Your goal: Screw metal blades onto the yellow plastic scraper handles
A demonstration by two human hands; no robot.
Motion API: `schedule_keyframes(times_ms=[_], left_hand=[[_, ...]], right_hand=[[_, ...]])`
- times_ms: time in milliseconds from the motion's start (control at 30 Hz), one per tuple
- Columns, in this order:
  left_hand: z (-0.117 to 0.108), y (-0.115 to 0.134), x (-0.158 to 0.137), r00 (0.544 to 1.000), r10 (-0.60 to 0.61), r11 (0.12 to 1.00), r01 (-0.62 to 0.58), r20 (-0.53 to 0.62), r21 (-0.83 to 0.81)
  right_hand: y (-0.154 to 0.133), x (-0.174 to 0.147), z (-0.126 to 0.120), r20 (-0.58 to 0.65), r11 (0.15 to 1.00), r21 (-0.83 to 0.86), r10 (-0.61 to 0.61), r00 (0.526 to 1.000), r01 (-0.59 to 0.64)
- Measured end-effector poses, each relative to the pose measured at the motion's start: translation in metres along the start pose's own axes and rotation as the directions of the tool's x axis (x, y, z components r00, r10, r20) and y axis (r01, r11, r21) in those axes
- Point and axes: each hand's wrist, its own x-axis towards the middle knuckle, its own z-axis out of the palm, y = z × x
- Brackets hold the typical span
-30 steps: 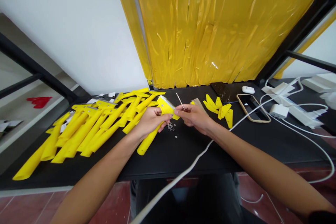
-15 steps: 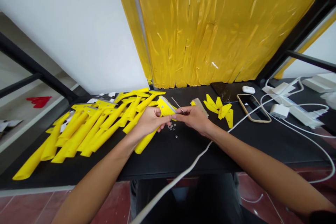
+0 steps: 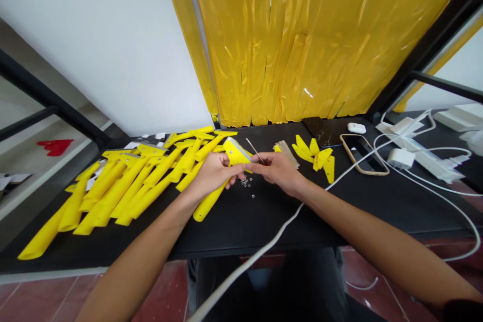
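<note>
My left hand [image 3: 216,171] is closed around the head of a yellow scraper [image 3: 234,152], which has a metal edge and a screw in its face. The scraper's hollow handle [image 3: 209,206] slants down below that hand towards the table. My right hand [image 3: 278,171] is closed on a thin metal rod [image 3: 255,150], its free end pointing up and left. The right fingertips meet the near corner of the scraper head; what they pinch there is hidden. Several small metal nuts [image 3: 248,181] lie on the black table just beneath.
Several yellow scrapers [image 3: 121,186] are piled at left. Right of my hands lie flat metal blades [image 3: 289,153] and loose yellow plates [image 3: 320,158]. Farther right are a phone [image 3: 364,153], a white earbud case [image 3: 356,128] and a power strip [image 3: 433,153]. A white cable [image 3: 271,244] crosses in front.
The scraper head has tilted slightly, its upper end shifting a little left. Both hands keep their hold and stay nearly in place.
</note>
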Motion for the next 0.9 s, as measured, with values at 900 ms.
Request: schedule_keyframes(times_ms=[900], left_hand=[[0.010, -0.017, -0.005, 0.625, 0.780, 0.320, -0.433, 0.026, 0.843]], right_hand=[[0.001, 0.009, -0.006, -0.071, 0.939, 0.299, 0.198, 0.978, -0.169]])
